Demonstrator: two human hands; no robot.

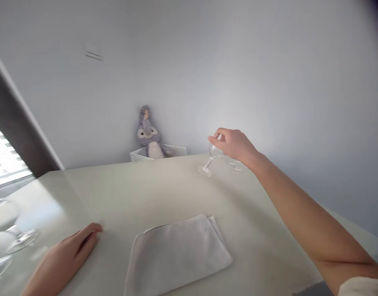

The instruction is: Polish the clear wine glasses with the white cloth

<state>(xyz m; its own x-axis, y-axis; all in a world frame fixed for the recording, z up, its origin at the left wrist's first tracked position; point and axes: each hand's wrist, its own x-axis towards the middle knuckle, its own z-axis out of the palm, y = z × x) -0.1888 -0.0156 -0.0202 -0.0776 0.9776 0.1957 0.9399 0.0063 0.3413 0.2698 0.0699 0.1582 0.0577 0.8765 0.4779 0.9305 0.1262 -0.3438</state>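
Stemmed glass (214, 151) at one o'clock, your right hand (233, 143) closed on it from above, foot near or on table (127, 193). Your left hand (70, 253), eight o'clock, loosely half-open, seemingly empty. Likely step: lifting or setting down, unclear which; next move calls for steady grip.

A pale table (121, 193) is lit brightly at its left. A folded whitish cloth (179, 255) is laid flat at the near middle. Toward the far edge a glass (214, 153) is tilted, its foot seen at the tabletop. At the left a second glass (16, 232) is placed, partly cut off; just nearer, a third glass (0, 268) is shown only by its foot.
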